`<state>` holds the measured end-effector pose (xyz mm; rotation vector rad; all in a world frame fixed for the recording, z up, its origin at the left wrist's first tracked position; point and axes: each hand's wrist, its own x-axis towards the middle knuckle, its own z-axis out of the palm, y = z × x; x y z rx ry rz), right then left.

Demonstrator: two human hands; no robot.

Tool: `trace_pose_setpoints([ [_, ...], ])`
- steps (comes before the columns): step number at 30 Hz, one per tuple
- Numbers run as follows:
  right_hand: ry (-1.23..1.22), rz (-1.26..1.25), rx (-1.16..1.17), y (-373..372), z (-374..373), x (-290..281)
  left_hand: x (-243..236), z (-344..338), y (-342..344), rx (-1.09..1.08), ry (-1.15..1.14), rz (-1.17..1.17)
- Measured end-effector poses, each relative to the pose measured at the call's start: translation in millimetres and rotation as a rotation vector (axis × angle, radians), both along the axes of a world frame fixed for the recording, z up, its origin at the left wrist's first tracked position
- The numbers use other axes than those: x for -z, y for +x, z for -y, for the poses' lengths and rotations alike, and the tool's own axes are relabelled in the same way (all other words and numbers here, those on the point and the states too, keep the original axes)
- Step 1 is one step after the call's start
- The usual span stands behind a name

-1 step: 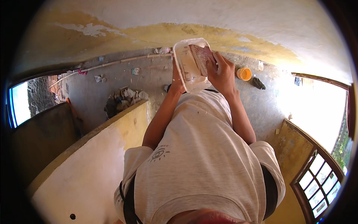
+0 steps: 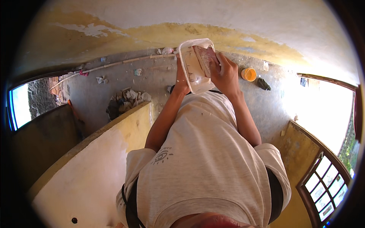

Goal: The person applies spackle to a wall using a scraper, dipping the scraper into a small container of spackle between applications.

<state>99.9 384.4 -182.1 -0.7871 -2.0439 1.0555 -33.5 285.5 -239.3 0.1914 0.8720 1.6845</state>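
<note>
A whitish rectangular plastic tub is held up in front of my chest, with its open top toward me. My left hand grips the tub's left side, its fingers partly hidden behind the wall. Smears of pale paste coat the inside. My right hand pinches a flat reddish-brown scraper, its broad blade lying inside the tub at the right wall. Pale residue marks the scraper's face. Whether its edge touches the bottom, I cannot tell.
A wall with patchy yellow and white paint rises ahead. On the floor lie a long pole, an orange bucket, a dark bag and a rubbish heap. A low partition stands left, a paned window right.
</note>
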Motion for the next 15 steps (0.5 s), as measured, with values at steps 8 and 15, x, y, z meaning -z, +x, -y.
trace_pose_setpoints([
  [8,0.022,0.056,-0.081,-5.3,24.2,0.5,4.0,0.9,11.1,-0.041,-0.006,0.003],
  [15,-0.031,-0.019,-0.089,4.8,12.0,-5.4,4.3,2.0,11.1,-0.069,-0.097,0.042],
])
